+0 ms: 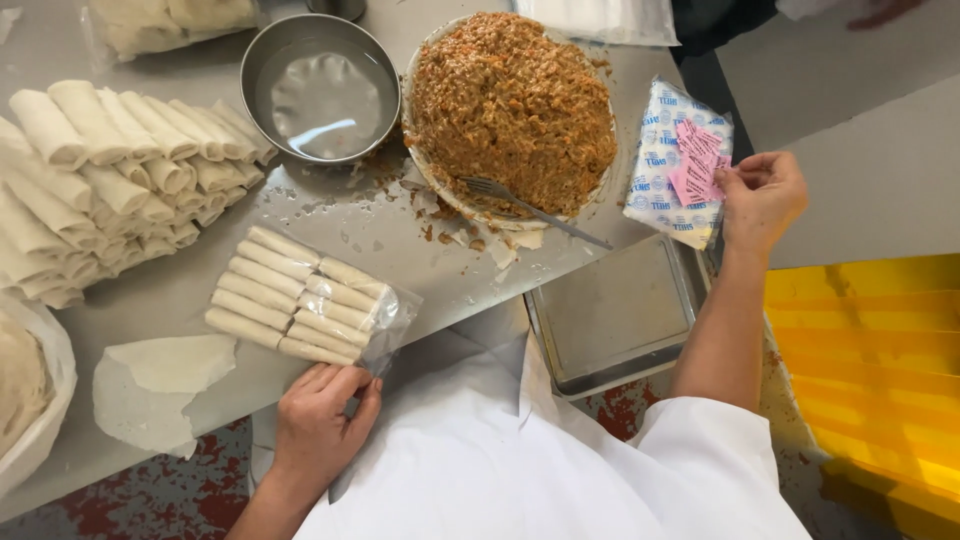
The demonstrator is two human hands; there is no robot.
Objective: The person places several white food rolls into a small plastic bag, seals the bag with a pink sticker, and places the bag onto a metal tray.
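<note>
Clear bag of spring rolls (300, 297) lying on the steel table (400, 250) just ahead of the left hand (322, 420), long side slanting away to the upper left, open end pinched shut in those curled fingers. Right hand (762, 198) well off to the right, fingertips closed on pink slips (697, 160) atop a blue-and-white printed packet (668, 165). So left is the nearer one, touching.

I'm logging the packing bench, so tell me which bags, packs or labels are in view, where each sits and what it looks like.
Clear bag of rolls: on the table by the left hand, pale rolls in rows.
Printed pack: right of the filling plate, white with blue print.
Pink labels: small slips on that pack, at the right hand.
</note>
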